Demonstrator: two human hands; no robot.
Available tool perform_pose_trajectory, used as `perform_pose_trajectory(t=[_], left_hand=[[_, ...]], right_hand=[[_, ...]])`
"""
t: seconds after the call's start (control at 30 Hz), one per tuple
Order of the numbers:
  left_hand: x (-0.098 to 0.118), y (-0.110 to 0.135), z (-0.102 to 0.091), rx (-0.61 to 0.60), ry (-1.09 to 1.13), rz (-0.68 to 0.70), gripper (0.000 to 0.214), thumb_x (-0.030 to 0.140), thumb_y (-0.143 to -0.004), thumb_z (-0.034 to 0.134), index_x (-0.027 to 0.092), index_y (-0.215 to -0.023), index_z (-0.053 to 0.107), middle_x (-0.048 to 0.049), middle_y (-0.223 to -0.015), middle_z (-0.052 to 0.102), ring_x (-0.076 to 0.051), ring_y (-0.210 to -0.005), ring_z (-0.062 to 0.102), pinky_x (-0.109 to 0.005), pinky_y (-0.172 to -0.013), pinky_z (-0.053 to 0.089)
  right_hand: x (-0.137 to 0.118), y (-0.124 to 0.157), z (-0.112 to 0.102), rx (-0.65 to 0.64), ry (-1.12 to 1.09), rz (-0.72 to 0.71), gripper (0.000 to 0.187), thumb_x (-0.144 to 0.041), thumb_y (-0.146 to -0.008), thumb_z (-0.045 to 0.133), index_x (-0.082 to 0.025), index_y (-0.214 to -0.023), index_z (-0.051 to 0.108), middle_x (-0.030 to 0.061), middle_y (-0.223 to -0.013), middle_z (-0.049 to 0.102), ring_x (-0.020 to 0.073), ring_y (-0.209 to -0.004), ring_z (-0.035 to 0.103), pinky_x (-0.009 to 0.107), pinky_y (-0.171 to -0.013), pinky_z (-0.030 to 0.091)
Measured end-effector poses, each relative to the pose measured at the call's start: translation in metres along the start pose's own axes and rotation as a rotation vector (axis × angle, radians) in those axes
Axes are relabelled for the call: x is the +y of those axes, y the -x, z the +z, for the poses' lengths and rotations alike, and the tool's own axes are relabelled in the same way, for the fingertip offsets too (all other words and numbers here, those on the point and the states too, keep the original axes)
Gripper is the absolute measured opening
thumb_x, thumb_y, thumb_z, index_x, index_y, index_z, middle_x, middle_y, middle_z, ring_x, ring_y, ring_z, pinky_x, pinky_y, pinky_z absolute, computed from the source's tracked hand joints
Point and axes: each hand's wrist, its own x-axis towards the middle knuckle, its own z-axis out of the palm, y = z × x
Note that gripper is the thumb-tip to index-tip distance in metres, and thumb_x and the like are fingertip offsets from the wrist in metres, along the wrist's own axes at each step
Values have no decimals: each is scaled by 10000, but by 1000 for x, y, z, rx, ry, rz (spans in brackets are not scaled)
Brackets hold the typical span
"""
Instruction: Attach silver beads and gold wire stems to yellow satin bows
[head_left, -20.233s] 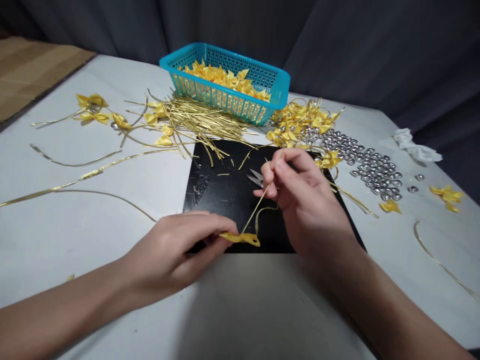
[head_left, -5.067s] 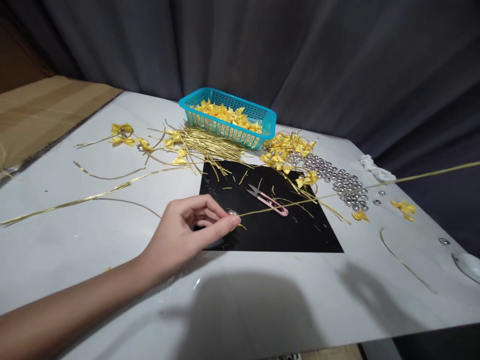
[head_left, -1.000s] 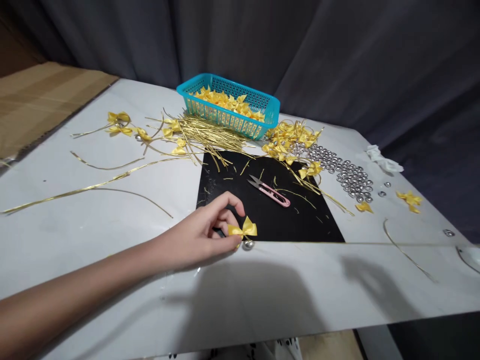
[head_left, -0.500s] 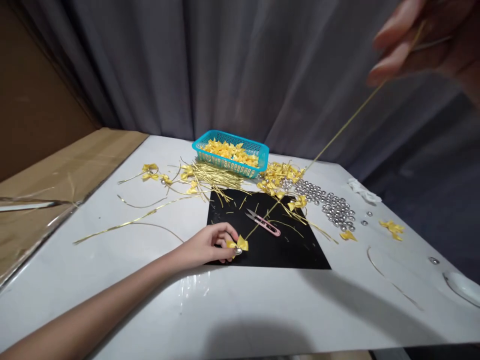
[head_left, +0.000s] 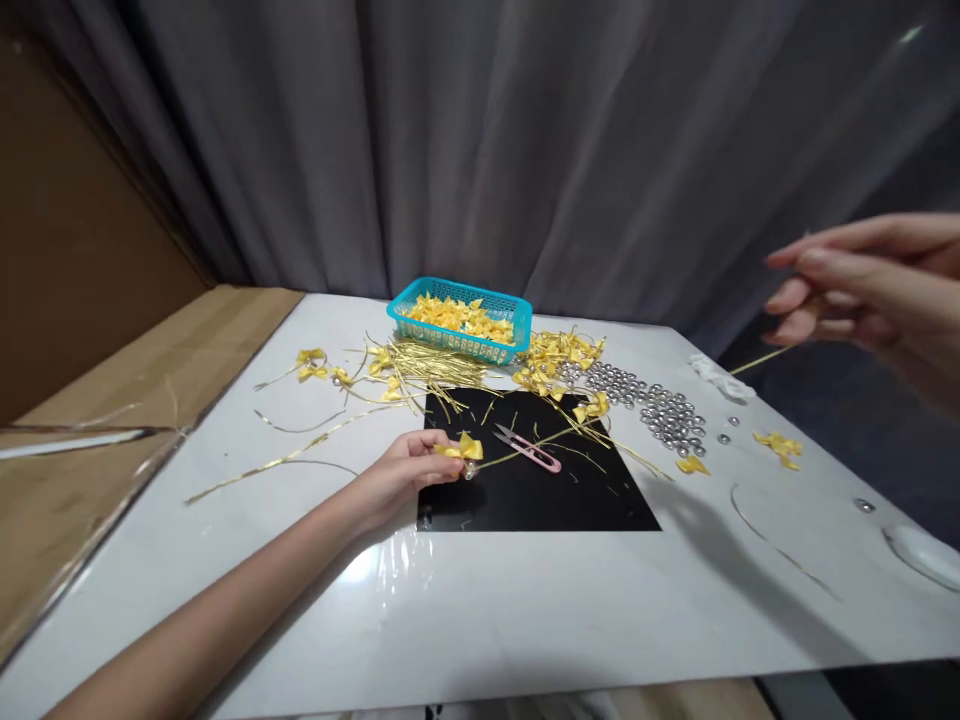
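Low over the left part of a black mat (head_left: 540,505), my left hand (head_left: 420,460) pinches a yellow ribbon bow (head_left: 469,448). A shiny silver bead (head_left: 470,470) sits at the bow's lower side. From there a thin gold cord (head_left: 757,360) stretches up to the right. Its other end is in my right hand (head_left: 870,290), raised at the right edge with fingers closed and slightly blurred. Pink-handled thread snips (head_left: 531,450) lie on the mat beneath the cord, among short cord scraps.
A turquoise basket (head_left: 525,330) of yellow bows stands at the back. Before it lies a bundle of gold cords (head_left: 442,362). Right of it are a pile of bows (head_left: 562,350) and many silver beads (head_left: 671,418). A white dish (head_left: 926,555) sits at the right edge; cardboard (head_left: 150,370) lies left.
My right hand has come down from the upper right corner, still with the cord. My left hand has lifted slightly, and the bow has turned in its fingers.
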Motion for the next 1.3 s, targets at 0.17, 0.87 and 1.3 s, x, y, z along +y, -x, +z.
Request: perform_pose_trajectory(t=[0.17,0.87,1.3], left_hand=[[19,-18,3,207,41,137,120,156,-592,679,165,-661,581,-19,-801,699,-107,-760,660,-162,-668,490],[32,-22,-5,-43,-562,-283,85,163,-555,687,136,-523,613,21,-498,564,-65,-464,456,-185,-494,362],[10,-30,-1,88,-661,-170,108,171,-528,620,169,-568,520,35,-438,537,-133,-457,584,-189,-436,307]], right_hand=[[23,32,-6,109,-153,224,281,-395,-574,780,-191,-734,670,59,-667,603,116,-586,579,298,-563,474],[67,7,32,26,-176,309,183,-302,-792,648,-131,-822,592,41,-684,612,81,-515,570,210,-507,487],[50,27,40,-122,-166,312,223,-366,-794,641,-148,-833,611,35,-695,624,70,-507,544,214,-494,445]])
